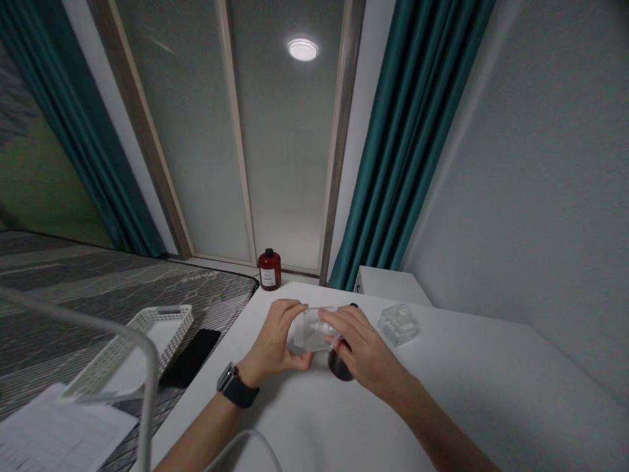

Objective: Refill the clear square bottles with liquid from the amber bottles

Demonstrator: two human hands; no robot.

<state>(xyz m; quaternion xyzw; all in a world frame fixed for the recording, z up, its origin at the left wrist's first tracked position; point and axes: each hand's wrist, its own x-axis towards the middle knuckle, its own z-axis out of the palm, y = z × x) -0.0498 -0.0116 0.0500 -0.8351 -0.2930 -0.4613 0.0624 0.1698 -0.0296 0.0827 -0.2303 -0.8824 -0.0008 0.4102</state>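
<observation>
Over the white table (314,419), a clear see-through container (312,331) lies sideways between my two hands. My left hand (282,334), with a dark watch on the wrist, wraps round its left end, thumb below and fingers above. The fingers of my right hand (356,341) close on its right end; exactly what they pinch there is blurred. Partly hidden under my right hand is a dark round object (339,368). A clear, faceted block-like container (398,324) sits on the table to the right of my hands.
At the table's far left corner stands a red-brown bottle (269,270) with a black cap. Left of the table are a white basket (184,321), a black flat object (191,357) and papers (63,432). A pale curved tube (150,367) crosses the left foreground.
</observation>
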